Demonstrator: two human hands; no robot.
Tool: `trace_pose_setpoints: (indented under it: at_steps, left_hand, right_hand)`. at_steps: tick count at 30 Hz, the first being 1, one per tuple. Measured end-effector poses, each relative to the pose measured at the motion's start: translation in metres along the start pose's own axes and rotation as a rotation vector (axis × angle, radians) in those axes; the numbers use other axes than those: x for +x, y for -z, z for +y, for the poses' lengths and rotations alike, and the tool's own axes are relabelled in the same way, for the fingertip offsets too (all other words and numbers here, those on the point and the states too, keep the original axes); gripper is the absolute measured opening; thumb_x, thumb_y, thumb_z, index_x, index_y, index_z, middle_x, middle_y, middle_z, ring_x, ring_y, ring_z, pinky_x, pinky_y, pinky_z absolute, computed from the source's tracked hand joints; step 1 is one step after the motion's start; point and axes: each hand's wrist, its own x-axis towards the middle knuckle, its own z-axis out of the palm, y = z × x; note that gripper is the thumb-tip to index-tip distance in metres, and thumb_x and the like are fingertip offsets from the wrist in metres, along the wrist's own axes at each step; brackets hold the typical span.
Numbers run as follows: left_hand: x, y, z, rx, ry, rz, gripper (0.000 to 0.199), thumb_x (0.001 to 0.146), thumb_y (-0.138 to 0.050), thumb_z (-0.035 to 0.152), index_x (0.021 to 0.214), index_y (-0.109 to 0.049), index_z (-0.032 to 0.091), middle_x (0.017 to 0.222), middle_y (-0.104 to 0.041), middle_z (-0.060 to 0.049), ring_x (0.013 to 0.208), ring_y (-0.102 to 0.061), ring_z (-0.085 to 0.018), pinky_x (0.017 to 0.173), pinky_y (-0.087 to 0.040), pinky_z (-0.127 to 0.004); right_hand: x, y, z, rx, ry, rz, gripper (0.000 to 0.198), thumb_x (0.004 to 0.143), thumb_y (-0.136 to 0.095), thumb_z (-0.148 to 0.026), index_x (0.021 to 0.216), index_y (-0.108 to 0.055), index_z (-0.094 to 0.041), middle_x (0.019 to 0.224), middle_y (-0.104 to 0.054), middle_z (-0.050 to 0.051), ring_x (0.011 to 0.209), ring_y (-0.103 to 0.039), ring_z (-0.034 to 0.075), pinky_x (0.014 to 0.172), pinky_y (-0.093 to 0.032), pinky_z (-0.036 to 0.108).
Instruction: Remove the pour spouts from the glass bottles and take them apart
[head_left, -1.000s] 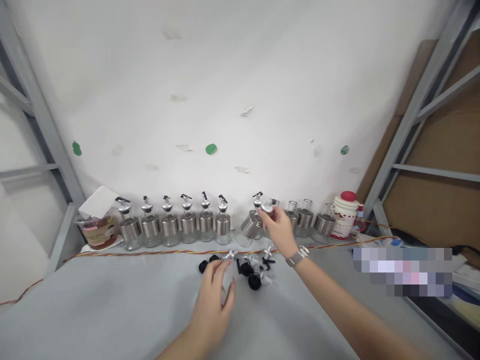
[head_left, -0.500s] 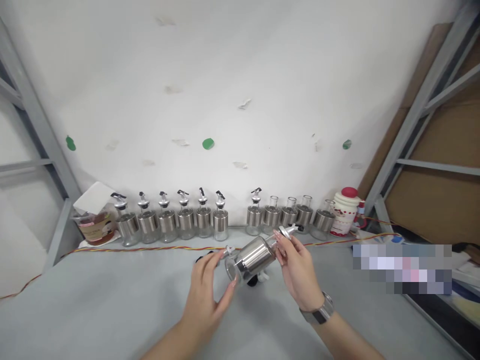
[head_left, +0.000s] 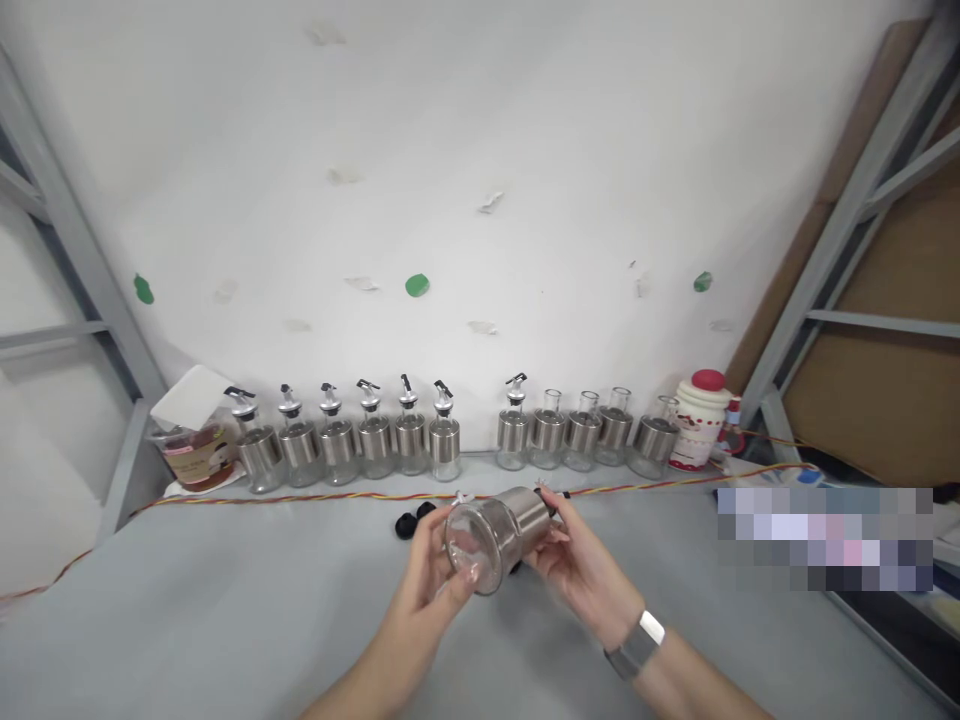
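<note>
I hold a glass oil bottle (head_left: 525, 515) with a steel sleeve in both hands above the grey table. It lies tilted, its round glass base towards me. My left hand (head_left: 427, 590) grips the base, with the thumb across the bottom edge. My right hand (head_left: 581, 570) is closed round the neck end, where a bit of black shows; the pourer is mostly hidden by the bottle and fingers. Just left of the bottle, small black caps (head_left: 406, 525) lie on the table, and a pale pourer piece (head_left: 463, 497) shows behind my left fingertips.
Along the wall stand several bottles with pourers (head_left: 375, 440) and several open-necked ones (head_left: 583, 440). A cup of brown drink (head_left: 196, 465) is at the left end, a white jar with a red lid (head_left: 697, 425) at the right. A twisted red-yellow wire (head_left: 360, 497) crosses the table.
The bottle has turned so its base faces me and its pourer points away. My left fingers have closed on the base. My right hand has moved slightly lower with the neck end.
</note>
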Motion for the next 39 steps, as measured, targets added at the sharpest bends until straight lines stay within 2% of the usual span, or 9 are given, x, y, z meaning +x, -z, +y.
trace_pose_setpoints:
  at_steps: [3,7,10,12,15,17,21,30,39]
  left_hand:
    - [0.005,-0.004,-0.004,-0.115,0.099,-0.049,0.068,0.062,-0.069,0.038,0.118,-0.031,0.027,0.105,-0.053,-0.008,0.070,-0.062,-0.019,0.069,-0.050,-0.040]
    - [0.011,-0.003,-0.012,-0.085,0.117,0.183,0.076,0.052,-0.075,0.034,0.110,-0.028,0.026,0.080,-0.053,0.000,0.051,-0.061,-0.017,0.049,-0.050,-0.033]
    - [0.012,0.001,-0.008,0.035,0.091,0.280,0.050,0.063,-0.067,0.035,0.098,-0.034,0.021,0.072,-0.051,0.003,0.043,-0.057,-0.013,0.044,-0.049,-0.030]
    - [0.010,0.003,-0.005,0.084,0.065,0.280,0.044,0.065,-0.066,0.034,0.094,-0.035,0.021,0.073,-0.052,0.003,0.040,-0.055,-0.010,0.044,-0.048,-0.029]
    - [0.007,0.006,-0.006,0.136,0.060,0.244,0.043,0.064,-0.067,0.033,0.090,-0.035,0.021,0.079,-0.054,0.002,0.037,-0.052,-0.008,0.040,-0.046,-0.026]
    - [0.004,0.007,-0.010,0.169,0.081,0.191,0.042,0.063,-0.068,0.034,0.089,-0.037,0.021,0.075,-0.054,0.003,0.035,-0.050,-0.006,0.038,-0.043,-0.024]
    - [0.008,0.015,-0.014,0.106,0.067,0.133,0.055,0.065,-0.064,0.044,0.107,-0.036,0.022,0.064,-0.054,0.003,0.041,-0.052,-0.010,0.037,-0.039,-0.021]
    - [0.031,0.047,-0.014,0.083,-0.040,0.834,0.038,0.072,-0.047,0.050,0.098,-0.049,0.022,0.086,-0.052,0.000,0.071,-0.055,-0.013,0.050,-0.039,-0.022]
    - [0.026,0.040,-0.015,0.074,0.003,0.763,0.034,0.071,-0.050,0.048,0.092,-0.053,0.022,0.086,-0.054,0.000,0.071,-0.055,-0.014,0.058,-0.040,-0.024]
  right_hand:
    - [-0.003,-0.002,0.000,-0.028,0.107,-0.037,0.019,0.070,-0.063,-0.030,0.063,-0.048,-0.019,0.047,-0.040,-0.008,0.037,-0.036,0.006,0.040,-0.039,0.018]
    - [-0.005,-0.006,-0.007,-0.276,0.205,-0.205,0.021,0.073,-0.058,-0.037,0.069,-0.052,-0.018,0.056,-0.045,-0.005,0.050,-0.046,0.009,0.051,-0.043,0.022]
    - [-0.006,-0.006,-0.025,-0.712,0.370,-0.127,0.034,0.071,-0.058,-0.043,0.092,-0.053,-0.017,0.084,-0.056,0.005,0.078,-0.054,0.019,0.067,-0.045,0.033]
    - [-0.009,-0.006,-0.038,-1.092,0.709,-0.059,0.054,0.066,-0.063,-0.042,0.112,-0.045,-0.020,0.111,-0.051,0.010,0.103,-0.045,0.025,0.084,-0.036,0.041]
    - [-0.017,-0.006,-0.044,-1.718,0.979,-0.358,0.059,0.062,-0.067,-0.032,0.116,-0.044,-0.023,0.119,-0.050,0.009,0.111,-0.040,0.026,0.096,-0.020,0.044]
    - [-0.023,-0.007,-0.037,-2.004,0.914,-0.493,0.039,0.066,-0.062,-0.021,0.103,-0.054,-0.020,0.102,-0.060,0.009,0.098,-0.051,0.024,0.091,-0.026,0.040]
    - [-0.026,-0.006,-0.022,-2.151,0.728,-0.293,0.019,0.068,-0.052,-0.014,0.085,-0.058,-0.019,0.077,-0.066,0.006,0.071,-0.060,0.022,0.058,-0.037,0.026]
    - [-0.025,-0.002,-0.013,-2.446,0.821,-0.257,0.018,0.068,-0.048,-0.005,0.074,-0.061,-0.015,0.066,-0.067,0.011,0.058,-0.062,0.024,0.046,-0.029,0.027]
    - [-0.024,0.000,-0.005,-2.406,0.786,-0.217,0.018,0.069,-0.047,-0.008,0.078,-0.060,-0.017,0.069,-0.067,0.011,0.060,-0.063,0.023,0.048,-0.033,0.026]
